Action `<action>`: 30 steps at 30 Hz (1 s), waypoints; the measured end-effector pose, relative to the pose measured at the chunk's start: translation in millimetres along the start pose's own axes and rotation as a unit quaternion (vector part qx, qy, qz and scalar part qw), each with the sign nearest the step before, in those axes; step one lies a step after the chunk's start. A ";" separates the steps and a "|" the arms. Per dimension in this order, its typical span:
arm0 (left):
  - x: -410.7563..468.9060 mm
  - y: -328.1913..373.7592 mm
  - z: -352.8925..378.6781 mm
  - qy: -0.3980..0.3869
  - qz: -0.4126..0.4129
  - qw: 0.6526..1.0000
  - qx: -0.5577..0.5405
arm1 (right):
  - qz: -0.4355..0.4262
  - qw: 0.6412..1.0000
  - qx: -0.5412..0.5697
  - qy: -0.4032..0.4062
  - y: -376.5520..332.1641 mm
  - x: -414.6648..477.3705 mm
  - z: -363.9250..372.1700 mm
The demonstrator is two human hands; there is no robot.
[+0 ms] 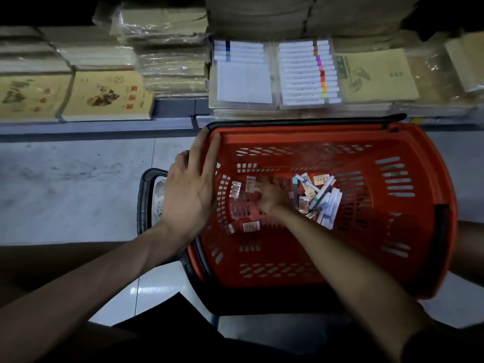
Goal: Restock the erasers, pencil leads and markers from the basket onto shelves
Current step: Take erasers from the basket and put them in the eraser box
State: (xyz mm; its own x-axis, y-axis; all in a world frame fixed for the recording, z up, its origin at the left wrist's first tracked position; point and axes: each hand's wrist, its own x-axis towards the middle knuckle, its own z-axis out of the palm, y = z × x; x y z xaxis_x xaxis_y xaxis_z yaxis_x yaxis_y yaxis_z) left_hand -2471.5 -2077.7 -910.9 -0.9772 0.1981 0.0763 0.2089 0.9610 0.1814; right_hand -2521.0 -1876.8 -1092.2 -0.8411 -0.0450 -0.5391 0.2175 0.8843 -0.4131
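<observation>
Basket: the red plastic basket point(301, 138) sits on the pale floor point(73, 179), right up against the low shelf point(104, 127). I look almost straight down into it.
Handle: the black handle point(146, 195) sticks out on the basket's left side, partly covered by the left hand.
Left hand: the left hand point(192, 189) lies flat against the outside of the basket's left rim. Fingers are straight and together, tips up by the far-left corner. It grips nothing, just presses the rim.
Right hand: the right hand point(272, 196) is down at the basket bottom among the small packets point(251, 226). It's blurred on my feed, so I cannot tell whether the fingers pinch a packet or only touch (not guessing).
Small packets: scattered over the left and middle of the basket bottom, some clear-wrapped, some tan-labelled. Too small for me to say eraser or lead.
Markers: loose white markers point(326, 200) are heaped criss-cross at the right of the basket bottom, just beside the right hand.
Shelf stock: a clear marker tray point(309, 74) sits directly behind the basket, white barrels in a row with coloured bands. A second tray point(242, 74) is to its left, with a few markers at the back and the rest showing white.
Booklets: tan booklets point(107, 96) are stacked at shelf left, with more wrapped stacks behind and to the right.
</observation>
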 end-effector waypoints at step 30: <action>14.6 0.9 3.7 -0.005 0.000 1.000 -0.001 | -0.156 0.967 -0.198 -0.036 -4.8 23.1 13.7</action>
State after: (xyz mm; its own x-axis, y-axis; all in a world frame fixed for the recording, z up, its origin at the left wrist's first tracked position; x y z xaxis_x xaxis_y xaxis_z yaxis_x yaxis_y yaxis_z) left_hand -2485.6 -2073.3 -913.3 -0.9777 0.1994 0.0658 0.2083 0.9607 0.1836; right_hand -2534.6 -1888.4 -1112.7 -0.7952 -0.3577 -0.4896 -0.2592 0.9305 -0.2588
